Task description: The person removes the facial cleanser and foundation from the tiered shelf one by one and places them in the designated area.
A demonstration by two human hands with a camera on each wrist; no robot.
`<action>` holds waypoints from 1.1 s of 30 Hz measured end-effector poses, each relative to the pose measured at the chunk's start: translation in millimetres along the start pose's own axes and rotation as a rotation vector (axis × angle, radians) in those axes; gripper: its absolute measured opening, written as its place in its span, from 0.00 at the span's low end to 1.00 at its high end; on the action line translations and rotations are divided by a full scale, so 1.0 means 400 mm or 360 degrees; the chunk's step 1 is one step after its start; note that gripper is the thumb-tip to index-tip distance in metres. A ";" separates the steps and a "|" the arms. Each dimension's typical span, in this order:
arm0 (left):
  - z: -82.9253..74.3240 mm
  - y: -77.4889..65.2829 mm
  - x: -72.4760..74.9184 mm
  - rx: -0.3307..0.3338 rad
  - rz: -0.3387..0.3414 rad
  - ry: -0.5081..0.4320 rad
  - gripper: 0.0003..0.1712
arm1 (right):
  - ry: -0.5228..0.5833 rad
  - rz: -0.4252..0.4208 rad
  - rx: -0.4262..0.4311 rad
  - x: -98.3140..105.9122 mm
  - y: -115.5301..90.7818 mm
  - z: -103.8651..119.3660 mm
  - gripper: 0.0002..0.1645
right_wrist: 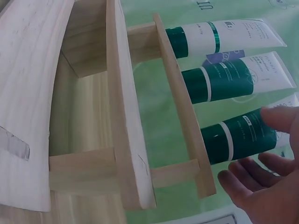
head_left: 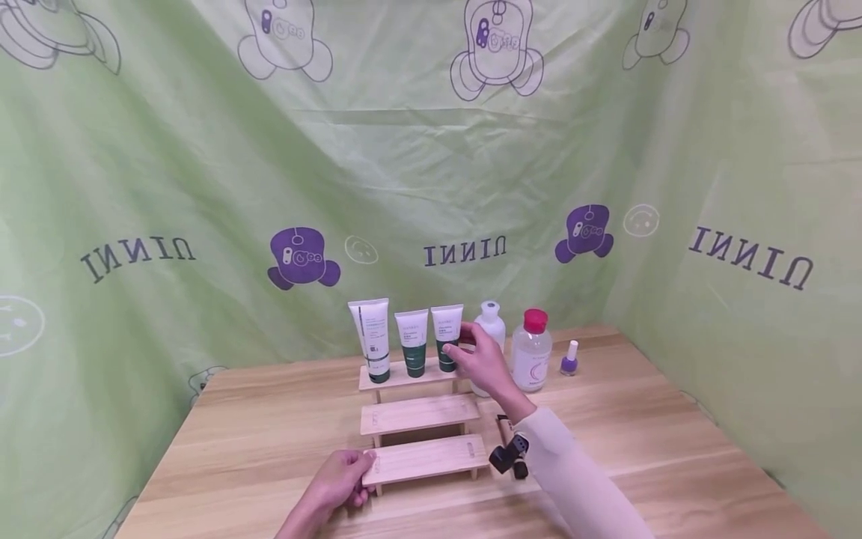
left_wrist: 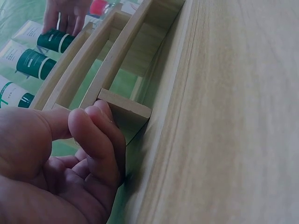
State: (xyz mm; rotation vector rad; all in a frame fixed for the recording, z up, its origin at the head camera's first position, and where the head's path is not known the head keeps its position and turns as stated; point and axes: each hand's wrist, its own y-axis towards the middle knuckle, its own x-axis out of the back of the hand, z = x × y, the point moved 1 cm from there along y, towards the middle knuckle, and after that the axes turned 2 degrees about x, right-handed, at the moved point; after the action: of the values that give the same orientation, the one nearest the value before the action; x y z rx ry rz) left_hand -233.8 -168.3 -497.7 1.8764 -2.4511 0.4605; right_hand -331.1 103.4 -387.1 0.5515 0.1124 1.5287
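A three-step wooden display stand [head_left: 423,459] is on the table. My left hand [head_left: 342,479] grips the left end of its lowest step, thumb on top and fingers curled beneath. On the top step stand three squeeze tubes, caps down: a tall white tube [head_left: 370,337] at left, a white-and-green tube [head_left: 412,329] in the middle, and a like right-hand tube [head_left: 446,322]. My right hand [head_left: 486,363] holds that right-hand tube, its thumb across the front and fingers at the far side. In the right wrist view, the thumb lies against the right-hand tube [right_wrist: 240,135].
Right of the stand are a white bottle [head_left: 490,323], partly hidden by my right hand, a clear bottle with a red cap [head_left: 532,359] and a purple nail polish bottle [head_left: 569,361]. A small dark object [head_left: 520,469] lies by my right wrist. Green printed cloth [head_left: 404,187] hangs around the table.
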 end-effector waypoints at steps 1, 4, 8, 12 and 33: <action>0.000 0.000 0.000 -0.0001 0.0000 0.0001 0.21 | -0.0008 -0.0003 0.0002 -0.002 -0.001 0.002 0.30; -0.002 0.001 0.001 -0.0003 -0.0001 -0.0001 0.21 | -0.0063 -0.0010 0.0029 -0.003 -0.002 0.010 0.28; -0.008 0.003 0.003 -0.0008 -0.0008 0.0000 0.21 | -0.0105 -0.0009 0.0080 -0.005 0.001 0.018 0.26; -0.005 0.002 0.003 -0.0008 -0.0016 0.0021 0.20 | -0.0111 -0.0003 0.0062 -0.008 -0.002 0.015 0.26; -0.002 -0.001 0.000 -0.0012 -0.0023 0.0029 0.19 | -0.0078 -0.0148 0.0205 0.021 -0.033 0.011 0.23</action>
State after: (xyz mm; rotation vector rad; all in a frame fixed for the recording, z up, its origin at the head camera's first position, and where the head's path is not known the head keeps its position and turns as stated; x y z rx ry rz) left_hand -233.4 -168.3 -496.9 1.8773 -2.4230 0.4645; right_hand -316.7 111.1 -386.5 0.6768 0.1975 1.4234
